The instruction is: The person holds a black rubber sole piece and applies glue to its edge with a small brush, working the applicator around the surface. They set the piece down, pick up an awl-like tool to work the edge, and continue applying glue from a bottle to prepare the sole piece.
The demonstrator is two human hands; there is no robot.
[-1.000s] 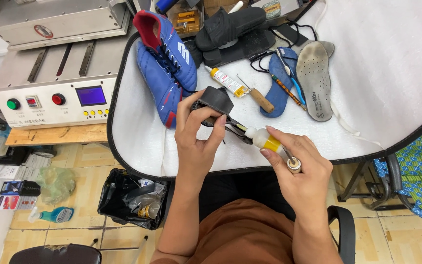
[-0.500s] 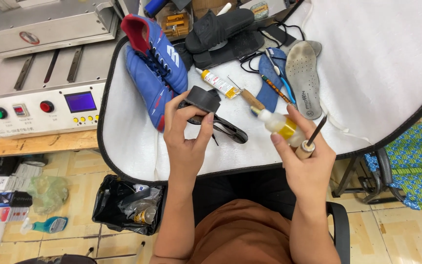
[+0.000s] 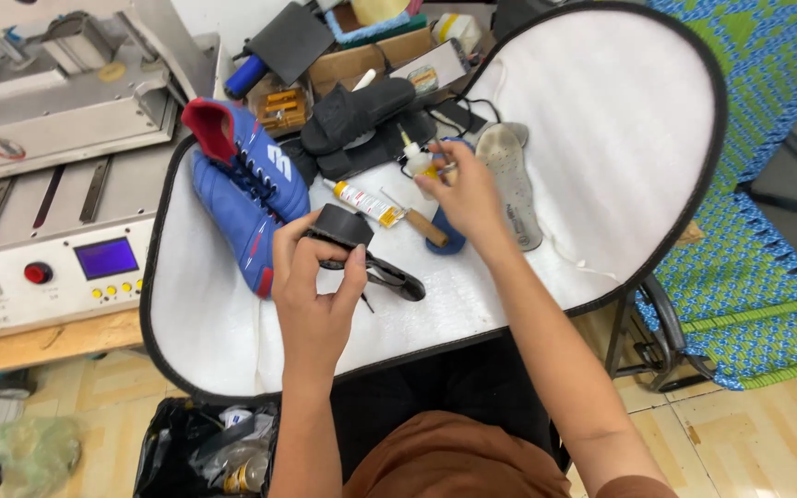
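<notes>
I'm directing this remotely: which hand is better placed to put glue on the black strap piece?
Right. The right hand already holds the small glue bottle above the white pad, while the left hand is occupied gripping the black strap piece. The left likely just steadies it.

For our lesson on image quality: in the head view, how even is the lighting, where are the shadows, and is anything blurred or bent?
Head view: soft, even light, no harsh glare on the white pad; faint shadows under the left hand and black strap; right hand and small glue bottle slightly soft; wide-lens bending at the grey machine.
</notes>
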